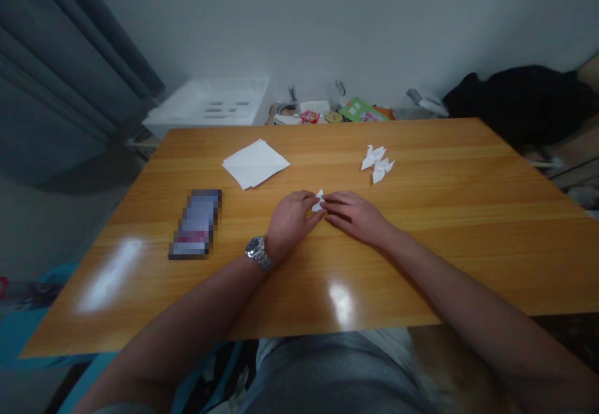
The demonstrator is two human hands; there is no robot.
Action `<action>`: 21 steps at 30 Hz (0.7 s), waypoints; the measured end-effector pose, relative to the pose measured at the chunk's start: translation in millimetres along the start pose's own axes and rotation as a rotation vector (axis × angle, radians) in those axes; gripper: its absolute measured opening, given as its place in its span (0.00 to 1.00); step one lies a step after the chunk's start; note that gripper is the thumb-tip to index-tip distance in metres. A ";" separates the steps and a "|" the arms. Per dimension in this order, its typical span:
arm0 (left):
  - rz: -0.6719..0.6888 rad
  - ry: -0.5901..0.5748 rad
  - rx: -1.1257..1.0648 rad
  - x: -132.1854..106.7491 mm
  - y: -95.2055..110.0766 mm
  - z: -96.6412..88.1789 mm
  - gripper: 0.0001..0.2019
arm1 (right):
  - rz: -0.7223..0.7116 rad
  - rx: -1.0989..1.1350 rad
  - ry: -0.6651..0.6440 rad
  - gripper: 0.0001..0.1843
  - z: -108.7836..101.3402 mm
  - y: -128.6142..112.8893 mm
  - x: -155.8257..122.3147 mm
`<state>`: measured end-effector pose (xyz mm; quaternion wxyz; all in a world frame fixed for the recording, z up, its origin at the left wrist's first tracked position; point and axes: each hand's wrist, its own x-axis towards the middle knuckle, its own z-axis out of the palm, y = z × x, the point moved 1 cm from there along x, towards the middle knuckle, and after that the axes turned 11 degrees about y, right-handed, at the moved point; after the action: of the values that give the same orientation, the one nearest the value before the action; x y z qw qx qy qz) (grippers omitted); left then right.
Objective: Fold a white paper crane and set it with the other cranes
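Note:
Both my hands meet at the middle of the wooden table [421,264]. My left hand [291,217], with a metal watch [259,252] on its wrist, is curled and pinches a small folded white paper piece [319,202]. My right hand [354,213] lies over the same paper from the right, fingers pressed together on it. Most of the paper is hidden under the fingers. Farther back on the right lie two finished folded white paper figures [377,163]. A stack of white square paper sheets [255,163] lies at the back left.
A dark phone [196,224] lies flat on the table's left side. Behind the far edge are a white plastic box [210,105], small packets and clutter [337,111], and a black garment [519,99] at the right. A grey curtain [51,71] hangs at left.

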<state>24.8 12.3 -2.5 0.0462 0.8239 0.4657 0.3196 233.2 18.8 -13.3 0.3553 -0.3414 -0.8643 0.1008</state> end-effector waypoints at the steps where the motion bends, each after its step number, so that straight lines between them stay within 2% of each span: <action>1: -0.002 0.010 0.004 -0.3 -0.4 -0.5 0.13 | -0.006 0.013 -0.006 0.17 -0.3 -0.5 0.4; 8: 0.004 0.007 -0.048 0.4 -7.4 -0.1 0.10 | 0.034 -0.044 -0.004 0.19 -3.8 0.1 0.8; 15: -0.056 -0.023 -0.067 0.9 -6.7 -2.8 0.08 | 0.048 -0.149 -0.138 0.28 -1.9 6.8 -6.1; 21: 0.012 -0.136 0.073 -3.2 6.1 -10.3 0.11 | 0.078 -0.189 -0.162 0.29 -2.4 3.7 -8.3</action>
<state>22.3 4.1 6.4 0.0457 0.8476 0.4678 0.2461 241.0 15.9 -17.6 0.2466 -0.3975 -0.8818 0.0596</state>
